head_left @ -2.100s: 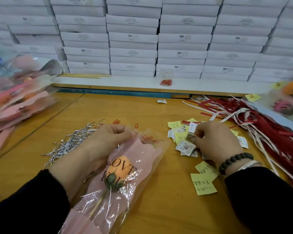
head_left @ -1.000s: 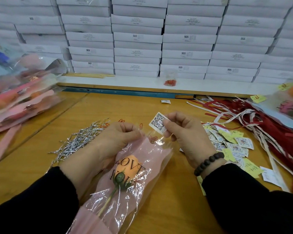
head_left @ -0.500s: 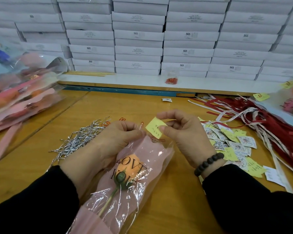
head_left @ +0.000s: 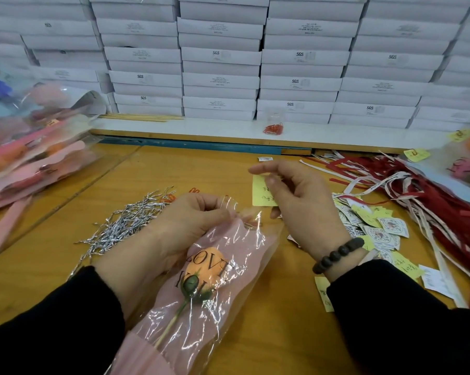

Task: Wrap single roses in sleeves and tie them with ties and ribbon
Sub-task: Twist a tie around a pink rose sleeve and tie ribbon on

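Orange rose point(head_left: 202, 269) lies inside a pink-and-clear sleeve point(head_left: 217, 288) on the wooden table point(head_left: 269, 320), bloom away from the person. Left hand point(head_left: 190, 223) pinches the sleeve's open top edge. Right hand point(head_left: 301, 201) pinches a yellow note point(head_left: 262, 192) just above that opening, writing too blurred to read. Silver twist ties point(head_left: 125, 226) left; red and white ribbons point(head_left: 417, 201) and small cards point(head_left: 377, 228) right.

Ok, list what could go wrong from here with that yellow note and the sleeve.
1. The small yellow paper note is only pinched by the right hand; it may slip.
2. The left hand grips the pink-and-clear plastic sleeve at its mouth; the film might crumple over the orange rose.
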`<state>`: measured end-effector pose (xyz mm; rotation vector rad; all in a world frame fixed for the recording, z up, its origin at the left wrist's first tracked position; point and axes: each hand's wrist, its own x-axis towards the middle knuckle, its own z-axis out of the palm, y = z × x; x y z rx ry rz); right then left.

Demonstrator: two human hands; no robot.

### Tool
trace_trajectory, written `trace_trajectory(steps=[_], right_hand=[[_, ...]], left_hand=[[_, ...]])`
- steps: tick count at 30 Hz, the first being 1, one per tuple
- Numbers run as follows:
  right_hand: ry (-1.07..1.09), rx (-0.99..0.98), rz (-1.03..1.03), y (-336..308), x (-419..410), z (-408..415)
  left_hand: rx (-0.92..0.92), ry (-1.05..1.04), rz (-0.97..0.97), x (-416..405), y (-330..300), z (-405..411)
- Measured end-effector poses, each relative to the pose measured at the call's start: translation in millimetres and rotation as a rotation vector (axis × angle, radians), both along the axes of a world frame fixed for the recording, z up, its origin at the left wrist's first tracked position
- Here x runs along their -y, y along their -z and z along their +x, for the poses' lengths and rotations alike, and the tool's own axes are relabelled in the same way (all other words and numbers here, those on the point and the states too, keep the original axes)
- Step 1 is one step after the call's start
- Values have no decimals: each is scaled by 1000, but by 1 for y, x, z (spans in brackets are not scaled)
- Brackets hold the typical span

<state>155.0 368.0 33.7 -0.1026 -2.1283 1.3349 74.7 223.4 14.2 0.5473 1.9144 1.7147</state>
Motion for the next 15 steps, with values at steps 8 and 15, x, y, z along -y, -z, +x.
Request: trace_trajectory(steps=[8, 15], right_hand=[[-44, -143, 264, -11, 8, -5], [-265, 232, 66, 3, 5, -13]], left_hand=[[-35, 4, 23, -2, 2, 1], [82, 52, 81, 0, -1, 4]])
